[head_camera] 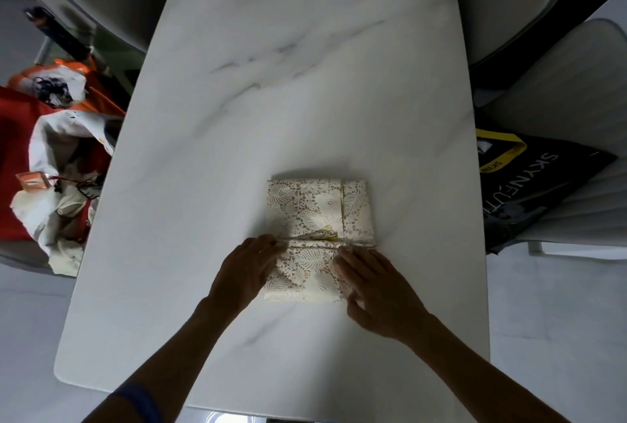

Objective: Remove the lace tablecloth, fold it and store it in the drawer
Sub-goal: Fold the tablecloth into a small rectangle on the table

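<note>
tablecloth: the lace tablecloth [319, 209] lies folded into a small thick rectangle on the marble table [305, 83], toward the near end, a crease running across it just ahead of the fingers.
look: cream openwork with leaf shapes; a narrower flap overlaps along its right side, and a bit of yellow shows at the crease.
left hand: the left hand [246, 271] lies flat on the near left edge, fingers straight, pressing the layers down.
right hand: the right hand [376, 287] rests spread over the near right corner, fingers straight, thumb out to the side.
why: i'd say both palms pin the near half so the fold sets flat before the next fold.
progress: cloth is off the tabletop and mostly folded; no drawer in sight.
around: chairs [543, 90] at the sides, a black bag [543, 181] on the right, red and white bags [57, 168] on the left.
</note>
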The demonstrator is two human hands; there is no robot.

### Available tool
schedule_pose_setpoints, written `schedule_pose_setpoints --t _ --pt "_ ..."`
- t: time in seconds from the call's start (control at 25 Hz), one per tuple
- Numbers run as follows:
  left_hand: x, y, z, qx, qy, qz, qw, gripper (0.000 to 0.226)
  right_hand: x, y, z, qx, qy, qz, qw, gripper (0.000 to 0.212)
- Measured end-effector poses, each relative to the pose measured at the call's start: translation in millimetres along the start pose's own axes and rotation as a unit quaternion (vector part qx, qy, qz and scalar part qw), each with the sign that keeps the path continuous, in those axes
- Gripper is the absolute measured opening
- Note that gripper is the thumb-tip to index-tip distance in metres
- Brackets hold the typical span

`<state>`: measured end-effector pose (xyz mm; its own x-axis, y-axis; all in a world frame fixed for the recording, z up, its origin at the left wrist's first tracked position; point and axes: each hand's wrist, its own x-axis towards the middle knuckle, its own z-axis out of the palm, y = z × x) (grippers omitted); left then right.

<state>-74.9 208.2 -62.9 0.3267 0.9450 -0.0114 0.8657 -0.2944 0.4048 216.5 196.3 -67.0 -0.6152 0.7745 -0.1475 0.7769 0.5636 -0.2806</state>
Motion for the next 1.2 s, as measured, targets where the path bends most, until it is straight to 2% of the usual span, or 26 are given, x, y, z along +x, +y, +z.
schedule_pose_setpoints --t 0.04,0.12,0.2,0.28,0.36,0.4,0.48,0.56,0.64,0.72,0.76,0.84,0.88,0.92,1.0,1.04,1.08,1.16,1.2 --pt "-1 -5 -1 0.0 -0.011 0.006 1.0 0.048 -2 -2 0 -0.016 -0.026 0.01 0.999 0.08" --pt "-6 -12 -1 0.048 -0.059 0.034 0.997 0.071 -3 -7 1 -0.045 -0.048 0.013 0.998 0.09" --pt "-15 -21 -1 0.038 -0.117 0.031 0.992 0.089 3 -11 -2 -0.064 -0.032 0.014 0.997 0.086" --pt "-14 -29 -1 -0.01 -0.144 0.028 0.989 0.095 9 -10 -10 -0.058 -0.002 0.014 0.998 0.07" --pt "-9 -33 -4 -0.03 -0.147 0.032 0.988 0.1 11 -7 -24 0.007 0.005 0.005 1.0 0.05" --pt "-9 -32 -4 -0.053 -0.136 0.037 0.989 0.097 8 -4 -33 0.071 -0.015 0.014 0.997 0.04" --pt "-18 -27 -2 -0.146 -0.091 0.033 0.984 0.079 -1 1 -47 0.214 -0.049 0.043 0.975 0.032" --pt "-37 -18 1 -0.236 -0.085 -0.045 0.967 0.058 -3 6 -56 0.381 -0.058 0.109 0.916 0.028" --pt "-43 -4 2 -0.297 -0.119 -0.18 0.93 0.045 6 16 -61 0.532 0.008 0.221 0.817 0.022" --pt "-30 5 8 -0.325 -0.097 -0.278 0.899 0.042 18 24 -56 0.602 0.076 0.318 0.728 0.015" --pt "-22 10 9 -0.315 -0.076 -0.305 0.896 0.05 22 25 -51 0.618 0.081 0.345 0.702 0.015" --pt "-15 24 7 -0.275 -0.05 -0.316 0.907 0.062 21 25 -41 0.639 0.07 0.359 0.677 0.025" --pt "-16 30 9 -0.26 -0.045 -0.314 0.912 0.062 18 24 -36 0.631 0.069 0.356 0.686 0.03" --pt "-18 36 10 -0.251 -0.043 -0.311 0.916 0.057 16 22 -33 0.599 0.078 0.351 0.715 0.032" --pt "-22 47 11 -0.236 -0.012 -0.305 0.923 0.043 16 19 -27 0.481 0.106 0.339 0.802 0.03" --pt "-18 50 11 -0.252 0.019 -0.314 0.915 0.042 19 17 -23 0.422 0.125 0.331 0.835 0.028" --pt "-11 52 12 -0.282 0.051 -0.33 0.9 0.042 24 16 -21 0.381 0.139 0.328 0.853 0.028" --pt "4 52 13 -0.31 0.089 -0.366 0.873 0.043 32 11 -20 0.361 0.156 0.346 0.852 0.031" --pt "10 50 14 -0.297 0.096 -0.38 0.87 0.043 35 9 -21 0.331 0.17 0.363 0.854 0.034"
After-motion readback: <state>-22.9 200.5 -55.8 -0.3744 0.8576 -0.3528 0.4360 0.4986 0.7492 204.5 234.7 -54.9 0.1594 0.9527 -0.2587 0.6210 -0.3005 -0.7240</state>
